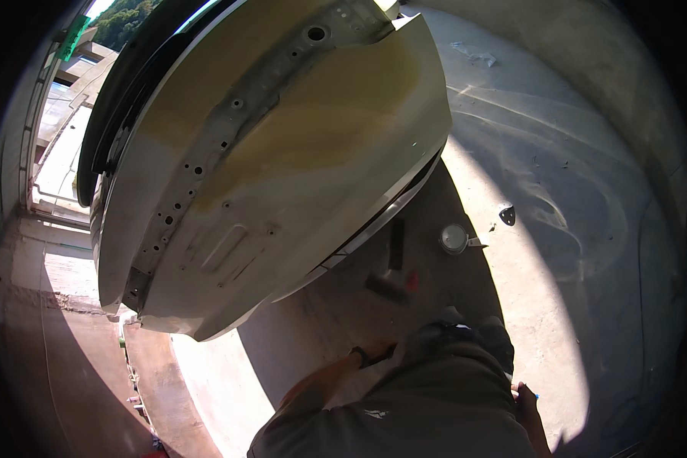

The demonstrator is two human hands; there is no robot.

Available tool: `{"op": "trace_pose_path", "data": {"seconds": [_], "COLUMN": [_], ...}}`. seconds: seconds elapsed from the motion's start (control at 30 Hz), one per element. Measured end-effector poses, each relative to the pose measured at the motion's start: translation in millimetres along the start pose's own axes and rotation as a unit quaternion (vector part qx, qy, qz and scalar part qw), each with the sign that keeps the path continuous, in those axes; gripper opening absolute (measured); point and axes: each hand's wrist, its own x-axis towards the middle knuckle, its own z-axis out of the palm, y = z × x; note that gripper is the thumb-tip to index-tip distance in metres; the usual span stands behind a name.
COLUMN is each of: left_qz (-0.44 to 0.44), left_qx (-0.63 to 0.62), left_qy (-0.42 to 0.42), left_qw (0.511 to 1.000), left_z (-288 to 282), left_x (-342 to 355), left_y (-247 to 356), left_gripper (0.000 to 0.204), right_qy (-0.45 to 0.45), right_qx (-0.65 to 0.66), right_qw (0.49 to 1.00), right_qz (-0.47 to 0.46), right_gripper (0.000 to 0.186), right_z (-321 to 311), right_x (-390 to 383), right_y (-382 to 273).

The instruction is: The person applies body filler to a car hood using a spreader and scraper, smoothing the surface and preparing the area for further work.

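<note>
A car boot lid (298, 206), pale with yellowish filler-like patches and a grey row of holes, stands tilted before me. My left hand (382, 353), a dark band at its wrist, hangs low between the panel and my body. It lies in shade against something dark, and its fingers cannot be made out. Down at my right side is my right hand (524, 393), mostly hidden by my body and the shadow. A tiny blue spot shows beside it; whether the hand holds that is unclear. Neither hand touches the panel.
On the shaded floor lies a dark T-shaped thing (395, 263), blurred, with a red patch beside it. A round white container (454, 239) with a pointed pale piece stands to its right. A small black piece (507, 214) lies farther right. Crumpled clear plastic (475, 55) is beyond.
</note>
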Motion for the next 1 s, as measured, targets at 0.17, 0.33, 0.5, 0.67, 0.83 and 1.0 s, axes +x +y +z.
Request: {"op": "trace_pose_path", "data": {"seconds": [0.17, 0.33, 0.5, 0.67, 0.83, 1.0], "left_qz": [0.128, 0.072, 0.144, 0.084, -0.003, -0.036], "left_qx": [0.120, 0.132, 0.103, 0.096, 0.142, 0.074], "left_qy": [-0.120, -0.204, -0.126, 0.056, 0.096, 0.107], "left_qw": [0.977, 0.967, 0.976, 0.990, 0.985, 0.991], "left_z": [44, 63, 131, 216, 277, 333], "left_x": [24, 21, 12, -1, 3, -9], "left_y": [-28, 17, 72, 107, 115, 130], "left_gripper": [0.029, 0.037, 0.036, 0.037, 0.036, 0.037], "right_qy": [-0.112, -0.016, -0.023, -0.064, -0.096, -0.119], "right_qx": [0.022, -0.109, -0.233, -0.322, -0.379, -0.412], "right_qw": [0.992, 0.994, 0.972, 0.944, 0.919, 0.900], "right_qz": [-0.059, -0.006, 0.015, 0.027, 0.053, 0.085], "right_gripper": [0.028, 0.029, 0.030, 0.031, 0.032, 0.033], "right_z": [-13, -11, 6, -6, -29, -51], "right_x": [-20, 5, 39, 61, 72, 84], "right_y": [-8, -91, -209, -300, -354, -389]}}
